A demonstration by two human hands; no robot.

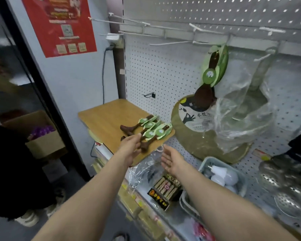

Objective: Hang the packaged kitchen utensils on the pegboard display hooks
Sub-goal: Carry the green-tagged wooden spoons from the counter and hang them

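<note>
Several dark wooden spoons with green card labels (pixel 151 128) lie in a loose pile on a wooden board (pixel 108 117). My left hand (pixel 130 148) reaches over the board's front edge, and its fingertips touch the spoon handles without closing round them. Beside it, my right hand (pixel 170 160) hovers with flat palm and straight fingers, holding nothing. More labelled spoons (pixel 214 70) hang from a white hook (pixel 170 42) on the pegboard (pixel 163 73) above.
White hooks (pixel 129 20) jut out along the top of the pegboard. A round bamboo steamer (pixel 195 133) leans on the board under crumpled clear plastic (pixel 245 108). A grey tray of white bulbs (pixel 221 176), metal strainers (pixel 288 192) and a chopstick box (pixel 165 190) lie below.
</note>
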